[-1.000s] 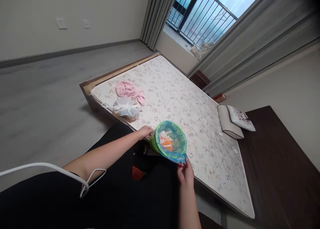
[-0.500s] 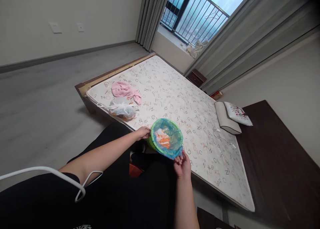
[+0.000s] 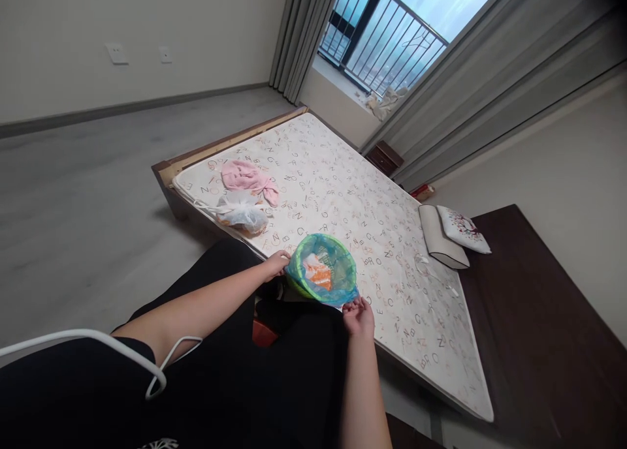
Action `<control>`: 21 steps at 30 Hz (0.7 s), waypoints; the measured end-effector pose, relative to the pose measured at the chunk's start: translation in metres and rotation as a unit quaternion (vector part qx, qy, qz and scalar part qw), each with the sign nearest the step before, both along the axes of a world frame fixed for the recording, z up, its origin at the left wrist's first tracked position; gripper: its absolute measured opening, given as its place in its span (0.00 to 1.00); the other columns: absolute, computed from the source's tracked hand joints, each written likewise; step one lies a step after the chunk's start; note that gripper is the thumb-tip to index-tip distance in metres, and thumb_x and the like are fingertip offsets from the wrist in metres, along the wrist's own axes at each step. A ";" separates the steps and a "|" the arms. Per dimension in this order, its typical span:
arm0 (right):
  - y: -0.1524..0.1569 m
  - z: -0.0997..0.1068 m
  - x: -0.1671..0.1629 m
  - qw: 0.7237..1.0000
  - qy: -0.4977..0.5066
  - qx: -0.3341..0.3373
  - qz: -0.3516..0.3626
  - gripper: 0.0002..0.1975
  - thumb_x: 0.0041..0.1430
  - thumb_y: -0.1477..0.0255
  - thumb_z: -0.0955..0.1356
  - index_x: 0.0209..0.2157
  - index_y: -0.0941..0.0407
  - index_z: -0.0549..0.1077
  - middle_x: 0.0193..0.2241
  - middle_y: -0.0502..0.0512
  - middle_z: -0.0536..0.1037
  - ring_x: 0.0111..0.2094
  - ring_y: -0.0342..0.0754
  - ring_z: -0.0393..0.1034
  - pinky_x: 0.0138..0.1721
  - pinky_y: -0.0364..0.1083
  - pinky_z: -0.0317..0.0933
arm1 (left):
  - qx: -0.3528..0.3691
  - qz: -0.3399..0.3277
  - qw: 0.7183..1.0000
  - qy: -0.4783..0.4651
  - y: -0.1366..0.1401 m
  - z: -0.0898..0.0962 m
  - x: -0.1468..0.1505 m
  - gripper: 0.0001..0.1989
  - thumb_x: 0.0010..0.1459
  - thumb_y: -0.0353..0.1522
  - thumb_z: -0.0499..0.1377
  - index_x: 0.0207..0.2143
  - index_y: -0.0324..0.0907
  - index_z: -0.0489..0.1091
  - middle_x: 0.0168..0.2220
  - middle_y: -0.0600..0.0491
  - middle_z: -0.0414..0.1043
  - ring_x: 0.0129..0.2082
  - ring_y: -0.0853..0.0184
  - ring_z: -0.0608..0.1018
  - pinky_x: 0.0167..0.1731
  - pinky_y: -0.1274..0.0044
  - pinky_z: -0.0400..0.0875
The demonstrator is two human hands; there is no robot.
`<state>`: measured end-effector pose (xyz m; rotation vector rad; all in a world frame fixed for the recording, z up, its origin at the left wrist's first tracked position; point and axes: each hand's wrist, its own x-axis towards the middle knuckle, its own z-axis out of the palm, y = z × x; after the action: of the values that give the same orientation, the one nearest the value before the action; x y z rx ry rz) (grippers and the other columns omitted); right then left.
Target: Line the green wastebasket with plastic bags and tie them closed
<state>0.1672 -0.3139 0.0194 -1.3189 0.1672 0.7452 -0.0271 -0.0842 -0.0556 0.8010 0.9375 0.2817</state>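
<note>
A green plastic basket (image 3: 296, 287) stands between my hands at the near edge of the mattress, with a translucent blue plastic bag (image 3: 344, 269) lining it and folded over its rim. Inside lies an orange-and-white crumpled item (image 3: 318, 273), its kind unclear. My left hand (image 3: 277, 265) is closed on the bag's edge at the basket's left side. At the lower right, my right hand (image 3: 358, 315) pinches a gathered part of the bag just outside the rim.
The patterned mattress (image 3: 313, 175) bears a pink cloth (image 3: 243, 176) and a tied white plastic bag (image 3: 242, 214). Two pillows (image 3: 438, 240) lie near the dark headboard (image 3: 519, 305). A white cable (image 3: 98, 335) crosses my left arm.
My left hand has moved slightly left and down, drawing the bag's edge outward over the basket's side. My right hand has shifted a little, still on the bag. The view has shifted slightly.
</note>
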 end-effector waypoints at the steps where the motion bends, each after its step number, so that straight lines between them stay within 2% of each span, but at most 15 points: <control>1: 0.002 -0.001 0.002 1.000 -0.002 -0.004 0.005 0.12 0.55 0.69 0.70 0.28 0.53 0.61 0.18 0.40 0.61 0.16 0.36 0.54 0.19 0.37 0.56 | 0.016 -0.003 1.000 0.006 -0.001 -0.001 -0.001 0.10 0.50 0.26 0.65 0.35 0.42 0.70 0.16 0.62 0.61 0.13 0.75 0.60 0.18 0.82 0.49; 4: 0.007 0.000 0.008 1.000 -0.017 -0.015 0.021 0.15 0.55 0.68 0.71 0.26 0.53 0.58 0.17 0.39 0.59 0.13 0.36 0.49 0.14 0.36 0.50 | 0.049 -0.029 0.998 0.008 -0.002 -0.003 -0.004 0.05 0.51 0.30 0.66 0.31 0.41 0.72 0.16 0.60 0.63 0.14 0.74 0.61 0.18 0.80 0.49; 7: 0.009 0.004 0.013 0.999 -0.028 -0.020 0.020 0.15 0.56 0.68 0.70 0.27 0.53 0.58 0.16 0.39 0.59 0.12 0.35 0.44 0.12 0.35 0.44 | 0.059 -0.060 0.996 0.002 -0.003 -0.003 -0.004 0.10 0.54 0.36 0.67 0.26 0.40 0.74 0.16 0.57 0.63 0.14 0.73 0.60 0.18 0.79 0.49; 10: 0.010 0.010 0.015 0.999 -0.036 -0.021 0.016 0.13 0.57 0.68 0.70 0.28 0.53 0.60 0.17 0.39 0.62 0.12 0.34 0.42 0.11 0.35 0.42 | 0.068 -0.066 0.995 0.006 -0.003 -0.005 -0.005 0.09 0.52 0.35 0.68 0.26 0.39 0.75 0.17 0.56 0.66 0.16 0.72 0.63 0.19 0.79 0.51; 13: 0.013 0.015 0.011 0.999 -0.042 -0.012 -0.008 0.11 0.56 0.68 0.70 0.30 0.53 0.62 0.22 0.43 0.70 0.12 0.33 0.42 0.11 0.35 0.41 | 0.078 -0.029 0.996 0.038 0.000 -0.008 -0.006 0.09 0.53 0.33 0.67 0.25 0.40 0.72 0.16 0.57 0.65 0.17 0.71 0.66 0.21 0.79 0.55; 16: 0.019 0.018 -0.003 0.997 -0.071 0.010 -0.033 0.10 0.54 0.67 0.70 0.35 0.53 0.66 0.31 0.49 0.78 0.13 0.32 0.44 0.12 0.35 0.41 | 0.095 0.032 0.993 0.066 0.008 -0.007 -0.004 0.09 0.54 0.34 0.67 0.27 0.42 0.70 0.19 0.56 0.66 0.21 0.68 0.71 0.25 0.79 0.60; 19: 0.025 0.015 -0.024 0.992 -0.122 0.020 -0.023 0.19 0.52 0.65 0.72 0.46 0.50 0.67 0.43 0.52 0.81 0.15 0.32 0.46 0.14 0.35 0.42 | 0.123 0.080 0.986 0.074 0.018 0.002 0.001 0.08 0.53 0.34 0.67 0.27 0.42 0.71 0.22 0.55 0.69 0.26 0.66 0.73 0.29 0.78 0.63; 21: 0.026 0.008 -0.040 0.984 -0.175 -0.013 0.000 0.25 0.52 0.64 0.72 0.52 0.48 0.67 0.50 0.54 0.79 0.16 0.33 0.51 0.16 0.36 0.46 | 0.136 0.100 0.983 0.078 0.026 0.011 0.003 0.07 0.52 0.32 0.67 0.28 0.42 0.71 0.23 0.55 0.70 0.28 0.67 0.73 0.30 0.78 0.63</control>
<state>0.1275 -0.2875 0.0278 -1.4525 -0.1060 0.5018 -0.0239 -0.0582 -0.0448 0.9913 1.1439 0.5364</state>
